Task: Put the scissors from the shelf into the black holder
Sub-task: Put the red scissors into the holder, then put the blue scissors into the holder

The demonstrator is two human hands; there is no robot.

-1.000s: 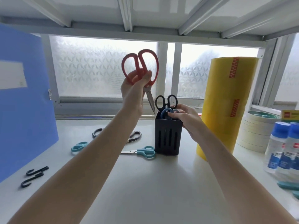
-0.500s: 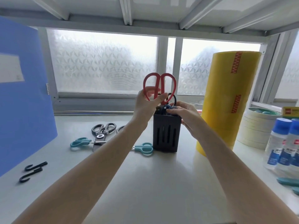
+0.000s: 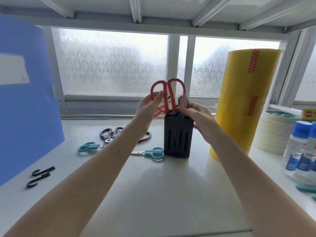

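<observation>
The black holder point(image 3: 177, 139) stands upright on the white shelf point(image 3: 162, 194). Red-handled scissors point(image 3: 168, 93) stand in it, blades down, handles sticking out above the rim. My left hand point(image 3: 148, 110) touches their left handle loop with loosened fingers. My right hand point(image 3: 196, 115) grips the holder's top right edge, beside black and blue scissor handles inside it. On the shelf left of the holder lie teal scissors point(image 3: 152, 153), a second teal pair point(image 3: 89, 147) and grey-black scissors point(image 3: 111, 134).
A tall yellow tape roll point(image 3: 242, 103) stands right of the holder, with a stack of cream tape rolls point(image 3: 273, 134) and blue-capped bottles point(image 3: 301, 147) beyond. A blue folder point(image 3: 25, 100) leans at left; two black hooks point(image 3: 41, 175) lie before it.
My left hand has brought the red scissors down from head height and slid their blades into the holder; its fingers have loosened on the handle. My right hand stays at the holder's rim.
</observation>
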